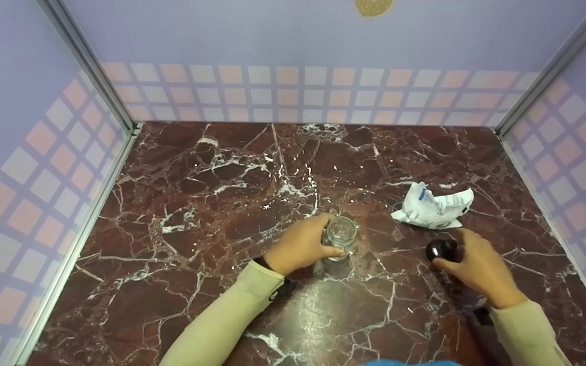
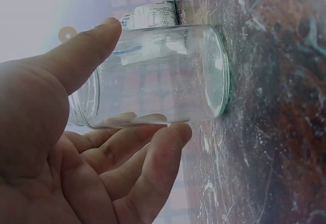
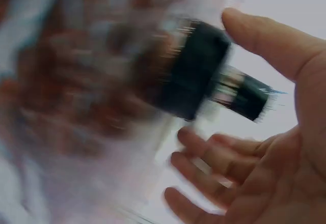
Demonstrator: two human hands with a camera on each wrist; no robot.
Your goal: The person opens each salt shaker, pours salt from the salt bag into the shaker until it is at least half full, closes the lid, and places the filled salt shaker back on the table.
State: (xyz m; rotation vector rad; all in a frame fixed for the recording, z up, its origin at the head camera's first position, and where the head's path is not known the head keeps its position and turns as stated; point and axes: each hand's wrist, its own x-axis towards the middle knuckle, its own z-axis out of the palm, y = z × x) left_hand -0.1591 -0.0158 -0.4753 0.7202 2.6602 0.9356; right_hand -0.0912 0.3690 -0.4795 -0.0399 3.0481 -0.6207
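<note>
A clear glass jar (image 1: 342, 232) stands upright on the table, its mouth facing up in the head view. My left hand (image 1: 300, 244) holds it from the left. The left wrist view shows the thumb on one side of the glass jar (image 2: 163, 76) and curved fingers along the other. Over at the right, my right hand (image 1: 481, 262) surrounds a glossy black object (image 1: 438, 250) with thumb and fingers spread. In the blurred right wrist view, this black object (image 3: 196, 71) has a wide body, a metallic neck and a narrower black end. Whether the fingertips touch it is unclear.
A crumpled white printed packet (image 1: 433, 207) lies behind the black object. White specks (image 1: 311, 178) dot the dark red marbled tabletop (image 1: 171, 264) around the middle. Purple panels with pink and white squares enclose the back (image 1: 293, 46) and both sides.
</note>
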